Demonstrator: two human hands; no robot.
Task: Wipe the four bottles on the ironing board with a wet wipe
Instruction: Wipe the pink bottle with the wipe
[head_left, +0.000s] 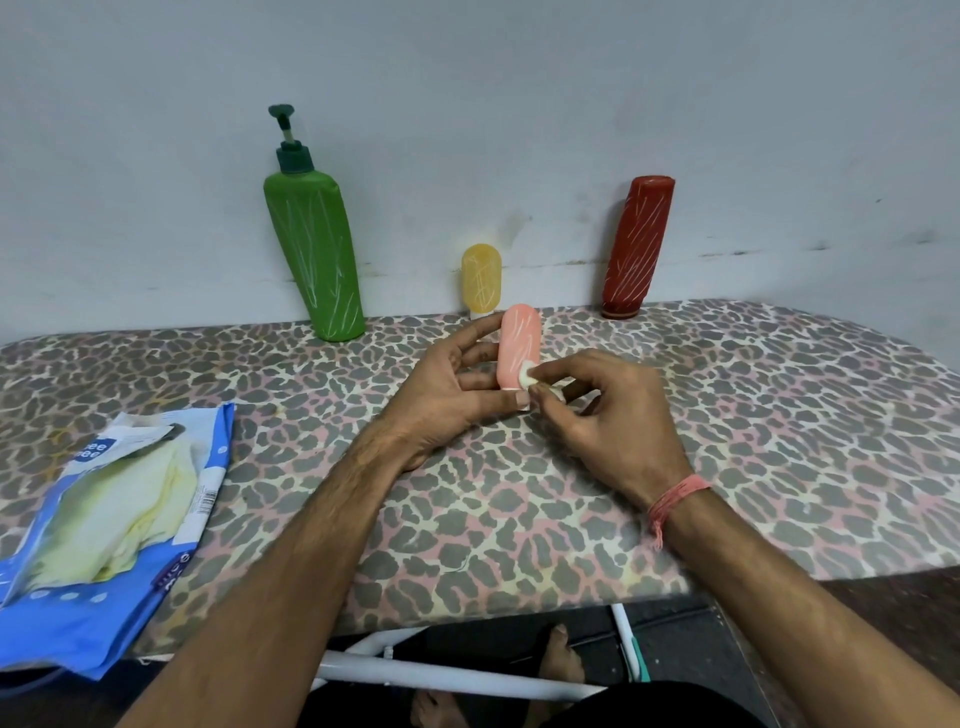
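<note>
Over the leopard-print ironing board (727, 415), our left hand (441, 400) grips the small pink plastic bottle (518, 343) upright while our right hand (608, 415) pinches a wadded white wet wipe (527, 373) against it; behind, the green pump bottle (314, 249), little yellow bottle (481, 278) and red bottle (638, 244) stand by the wall, blue wipes pack (119, 525) off left.

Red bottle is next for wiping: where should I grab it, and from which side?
Grip the red bottle around its middle, coming from the front or right. It stands cap-down against the wall, tilted, so the back is blocked and the narrow base may tip. The mid-body is round and bare. The left hand now holds the pink bottle; the right hand pinches the wipe.
</note>
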